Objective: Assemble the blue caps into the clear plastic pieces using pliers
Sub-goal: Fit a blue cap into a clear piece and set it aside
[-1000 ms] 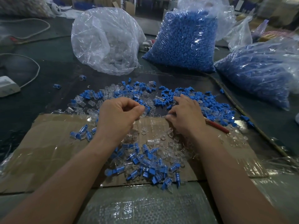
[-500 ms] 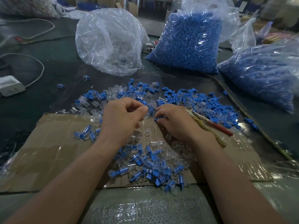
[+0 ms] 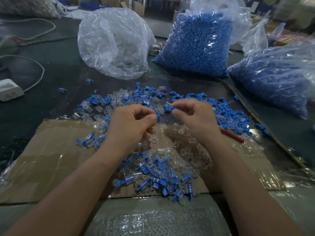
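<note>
My right hand [image 3: 194, 120] is raised above the table and pinches a blue cap [image 3: 168, 108] between thumb and forefinger. My left hand [image 3: 131, 124] has curled fingers and holds a clear plastic piece [image 3: 157, 109] at its fingertips, a few centimetres from the cap. Loose blue caps and clear pieces [image 3: 129, 97] lie scattered on the dark table behind the hands. A heap of assembled pieces [image 3: 156, 176] sits on the cardboard sheet [image 3: 51, 155] between my forearms. A red-handled tool [image 3: 232, 136], perhaps the pliers, lies flat to the right of my right wrist.
A bag of clear pieces [image 3: 114, 43] stands at the back, with two bags of blue caps [image 3: 196, 45] [image 3: 276, 77] to its right. A white power strip [image 3: 9, 90] with its cable lies at the left. A cord runs along the right side.
My right hand lifted from the scattered pile with a blue cap and moved left toward my left hand, which stayed roughly in place.
</note>
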